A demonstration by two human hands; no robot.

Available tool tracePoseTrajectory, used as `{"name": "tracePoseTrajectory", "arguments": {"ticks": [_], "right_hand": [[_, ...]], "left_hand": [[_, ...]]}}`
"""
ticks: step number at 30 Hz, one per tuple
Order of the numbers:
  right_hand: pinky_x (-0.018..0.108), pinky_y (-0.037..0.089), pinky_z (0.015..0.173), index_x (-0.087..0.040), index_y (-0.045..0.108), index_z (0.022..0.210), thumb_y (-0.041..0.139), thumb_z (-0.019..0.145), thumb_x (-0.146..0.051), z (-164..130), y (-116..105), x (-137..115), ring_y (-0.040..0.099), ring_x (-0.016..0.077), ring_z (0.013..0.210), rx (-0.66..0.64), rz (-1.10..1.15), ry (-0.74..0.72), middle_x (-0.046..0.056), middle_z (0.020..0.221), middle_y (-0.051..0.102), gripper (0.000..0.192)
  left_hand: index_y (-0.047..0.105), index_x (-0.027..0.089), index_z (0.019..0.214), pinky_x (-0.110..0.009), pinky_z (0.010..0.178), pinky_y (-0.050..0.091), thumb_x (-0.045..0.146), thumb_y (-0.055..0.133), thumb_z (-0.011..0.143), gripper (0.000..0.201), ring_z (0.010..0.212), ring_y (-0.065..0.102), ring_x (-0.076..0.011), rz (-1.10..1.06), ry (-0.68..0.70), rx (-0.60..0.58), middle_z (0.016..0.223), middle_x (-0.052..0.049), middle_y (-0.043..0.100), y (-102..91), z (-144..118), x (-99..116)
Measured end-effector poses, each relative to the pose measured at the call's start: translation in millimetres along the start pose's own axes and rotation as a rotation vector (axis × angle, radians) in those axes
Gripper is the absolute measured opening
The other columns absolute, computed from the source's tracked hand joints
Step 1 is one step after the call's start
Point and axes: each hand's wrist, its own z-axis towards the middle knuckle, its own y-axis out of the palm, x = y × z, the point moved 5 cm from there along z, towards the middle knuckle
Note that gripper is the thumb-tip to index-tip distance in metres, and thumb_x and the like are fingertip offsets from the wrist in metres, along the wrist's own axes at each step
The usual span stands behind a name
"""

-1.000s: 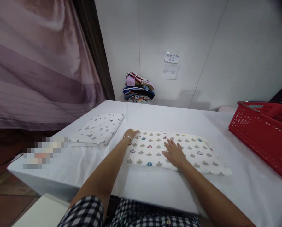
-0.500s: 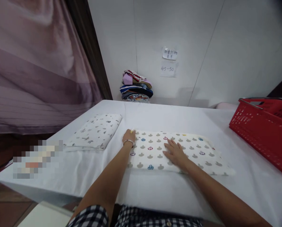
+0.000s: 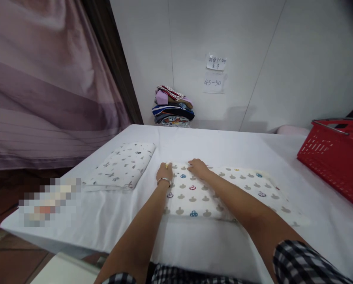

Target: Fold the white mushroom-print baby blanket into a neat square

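Since the earlier frame, the right hand (image 3: 198,167) has left the middle of the patterned folded cloth (image 3: 224,191) for its far left corner, beside the left hand (image 3: 164,172). Both hands lie open and flat, pressing that corner; neither grips. Cloth lies folded on the white table (image 3: 218,146). Judged nearly finished: smoothing only. Second folded cloth (image 3: 121,165) rests left; red basket (image 3: 333,157) right.

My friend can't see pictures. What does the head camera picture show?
Two bare hands, the left hand and right hand, rest on the far left corner of a folded spotted cloth on a white table. Another folded cloth lies to the left, a red basket to the right.
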Motion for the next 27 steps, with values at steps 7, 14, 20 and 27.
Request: {"name": "tracePoseTrajectory", "arguments": {"ticks": [7,14,20,27], "right_hand": [[0.03,0.036,0.083,-0.02,0.064,0.1,0.052,0.083,-0.029,9.3,7.8,3.6,0.053,0.0212,0.099,0.025,-0.006,0.026,0.007,0.105,0.062,0.023],[0.029,0.036,0.08,-0.021,0.062,0.1,0.048,0.087,-0.031,10.3,15.2,9.4,0.054,0.0191,0.097,0.054,-0.003,0.07,0.005,0.105,0.061,0.022],[0.034,0.033,0.088,-0.02,0.059,0.108,0.044,0.089,-0.038,1.8,6.8,6.6,0.049,0.0219,0.105,0.094,-0.043,0.095,0.008,0.11,0.06,0.031],[0.046,0.017,0.105,-0.021,0.039,0.133,0.038,0.09,-0.047,-40.1,8.2,-12.5,0.026,0.0239,0.131,0.171,-0.037,-0.118,0.009,0.142,0.036,0.05]], "left_hand": [[0.051,0.022,0.094,-0.032,0.069,0.043,0.046,0.035,0.087,0.03,0.085,0.062,-0.0244,-0.022,-0.006,-0.002,0.09,-0.009,0.066,0.6,1.8,-2.0],[0.052,0.023,0.099,-0.032,0.071,0.043,0.043,0.038,0.087,0.027,0.088,0.062,-0.0243,-0.033,-0.029,0.012,0.095,-0.008,0.066,0.8,0.9,-1.7],[0.05,0.023,0.108,-0.034,0.076,0.044,0.04,0.04,0.086,0.029,0.093,0.061,-0.0248,-0.04,-0.033,-0.007,0.101,-0.009,0.065,-3.5,-1.4,3.9],[0.053,0.022,0.107,-0.038,0.078,0.046,0.038,0.045,0.083,0.03,0.096,0.06,-0.0272,-0.03,0.0,0.006,0.107,-0.011,0.063,-2.3,2.7,5.0]]}}
